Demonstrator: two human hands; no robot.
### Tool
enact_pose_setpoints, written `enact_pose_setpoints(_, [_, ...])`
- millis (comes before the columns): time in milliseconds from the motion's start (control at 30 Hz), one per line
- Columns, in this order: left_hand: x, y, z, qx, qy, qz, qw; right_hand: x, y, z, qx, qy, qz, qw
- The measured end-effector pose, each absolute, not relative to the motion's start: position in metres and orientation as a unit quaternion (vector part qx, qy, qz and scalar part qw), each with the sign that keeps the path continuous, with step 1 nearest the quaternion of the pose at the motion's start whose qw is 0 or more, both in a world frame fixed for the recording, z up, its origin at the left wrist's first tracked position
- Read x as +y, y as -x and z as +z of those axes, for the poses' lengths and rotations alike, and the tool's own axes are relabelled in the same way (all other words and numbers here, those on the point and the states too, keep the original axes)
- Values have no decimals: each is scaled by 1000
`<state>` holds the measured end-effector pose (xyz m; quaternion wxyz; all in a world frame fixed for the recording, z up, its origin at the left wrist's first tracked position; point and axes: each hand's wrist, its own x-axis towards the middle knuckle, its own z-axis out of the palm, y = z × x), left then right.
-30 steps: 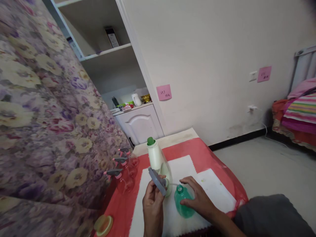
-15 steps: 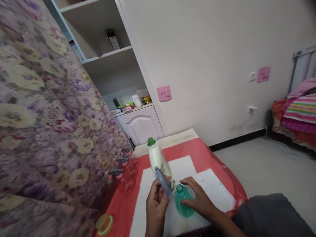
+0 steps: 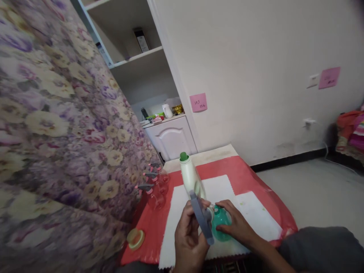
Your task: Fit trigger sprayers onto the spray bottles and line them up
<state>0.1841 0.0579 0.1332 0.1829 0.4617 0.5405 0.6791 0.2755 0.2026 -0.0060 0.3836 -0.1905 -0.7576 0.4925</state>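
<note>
My left hand (image 3: pixel 189 239) grips a grey spray-bottle trigger head (image 3: pixel 201 220), its long body slanting across my fingers. Just right of it stands a see-through green bottle (image 3: pixel 221 223) with a narrow neck. The fingers and thumb of my right hand (image 3: pixel 238 224) are curled round that bottle's right side. Whether the trigger head touches the bottle's neck I cannot tell. Behind my left hand rises a pale green detergent bottle (image 3: pixel 190 176) with a darker green spout, its lower part hidden.
Several clear spray bottles (image 3: pixel 156 199) with grey triggers line the table's left side, near a floral curtain (image 3: pixel 71 151). A yellowish round cap (image 3: pixel 135 239) lies at the front left. White cloths (image 3: pixel 170 235) cover part of the red tabletop (image 3: pixel 227 165). A shelf cabinet (image 3: pixel 173 138) stands behind.
The whole view has swung left, so things sit farther right. My left hand has turned the trigger head, which shows larger and nearer. My right hand stays on the green bottle.
</note>
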Motion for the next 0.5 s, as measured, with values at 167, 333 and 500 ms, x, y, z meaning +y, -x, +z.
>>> enact_pose_setpoints(167, [55,-168,138,564,-561,600,89,202,-277,-16,-763,195,491,374])
enact_pose_setpoints(333, [53,-131,120,624,-630,462,11,201,-276,-21,-771,199,486,360])
enact_pose_setpoints(500, [44,-77,68,707,-631,319,-15,200,-275,-23,-775,211,483,349])
